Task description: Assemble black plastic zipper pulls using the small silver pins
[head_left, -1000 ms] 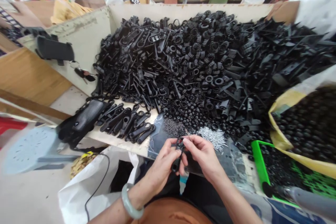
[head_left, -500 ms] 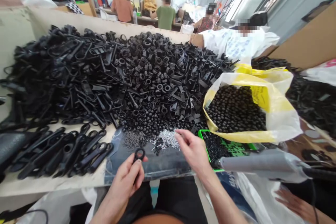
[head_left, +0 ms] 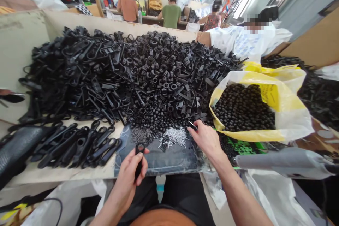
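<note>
Left hand (head_left: 132, 167) closed around a black handled part (head_left: 140, 150), thumb on top, ring end up and exposed, just in front of the dark mat (head_left: 169, 162). Best kept that way: firm grip low on the handle, ring face clear of fingertips, held steady over the mat so anything dropped lands there. Right hand (head_left: 208, 139) pinches a thin metal rod (head_left: 193, 125), its tip pointing up and left, well apart from the part; whether it is a tool or a loose piece, can't tell. Should bring the rod in from the side, tip first, light pinch, not sweeping across the silver pins (head_left: 176, 137), which lie just left of the hand and would scatter. Small dark bits (head_left: 140, 135) sit beside the pins, easily mixed. Left on the table: row of black handles (head_left: 79, 144), then a black mesh-faced object (head_left: 23, 148) at the edge. Right: grey cylinder (head_left: 275, 164) near the forearm, could catch an elbow; green tray (head_left: 261, 145) behind it, partly hidden under the yellow-and-white bag (head_left: 287, 107) full of round beads. Beyond the mat, more loose beads (head_left: 156, 116), then the big heap of black parts (head_left: 159, 63) against a pale board (head_left: 87, 22). Farther back, people at another bench, one in green (head_left: 171, 14).
</note>
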Available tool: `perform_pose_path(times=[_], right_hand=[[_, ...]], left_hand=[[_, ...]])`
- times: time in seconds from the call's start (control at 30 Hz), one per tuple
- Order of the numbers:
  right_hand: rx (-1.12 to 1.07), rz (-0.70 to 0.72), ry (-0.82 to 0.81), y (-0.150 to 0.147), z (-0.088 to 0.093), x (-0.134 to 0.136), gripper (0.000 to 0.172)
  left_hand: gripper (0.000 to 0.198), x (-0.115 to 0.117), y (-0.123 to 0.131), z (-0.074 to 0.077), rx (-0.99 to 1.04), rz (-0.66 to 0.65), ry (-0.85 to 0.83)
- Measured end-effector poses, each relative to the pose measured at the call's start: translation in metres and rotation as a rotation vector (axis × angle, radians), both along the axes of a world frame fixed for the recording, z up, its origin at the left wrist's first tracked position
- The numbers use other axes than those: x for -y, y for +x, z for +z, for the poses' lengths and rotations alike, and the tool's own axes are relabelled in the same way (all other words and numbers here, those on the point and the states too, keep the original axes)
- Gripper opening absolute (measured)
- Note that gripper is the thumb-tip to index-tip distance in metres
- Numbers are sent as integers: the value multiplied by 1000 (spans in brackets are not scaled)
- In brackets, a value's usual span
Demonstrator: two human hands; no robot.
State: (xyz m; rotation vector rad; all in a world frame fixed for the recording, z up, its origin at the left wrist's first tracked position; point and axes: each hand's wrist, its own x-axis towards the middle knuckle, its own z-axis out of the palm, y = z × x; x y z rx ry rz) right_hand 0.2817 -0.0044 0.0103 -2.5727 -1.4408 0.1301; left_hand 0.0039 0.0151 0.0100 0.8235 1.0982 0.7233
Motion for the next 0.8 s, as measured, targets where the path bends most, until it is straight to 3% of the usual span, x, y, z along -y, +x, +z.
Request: perform_pose_path(times=[0.1,0.2,0.37,0.5,0.53,0.63,0.67,0.8], right_hand=[[-72,69,43,-4,3,-2,17],[-125,131,111,-5,9,1,28],[-244,125,263,-2,15,3,57],[-453,179,309,-16,11,4,77],[-487,219,310,-23,10,5,73],[-433,369,310,-47,3,4,29],[-376,411,310,-54,1,4,23],[-227,496,306,-75,-6,-3,22]], left_hand=[[44,2,-1,-7,15,-8,-16],[43,3,-3,-10,38,-29,-39],[52,-1,0,-3,53,-64,-63],[58,-3,11,7,84,-37,-62],[59,-3,14,9,96,-32,-59],[53,-4,23,12,122,-30,-42],[49,-5,25,12,123,-30,-28],[39,-12,32,10,110,3,45]])
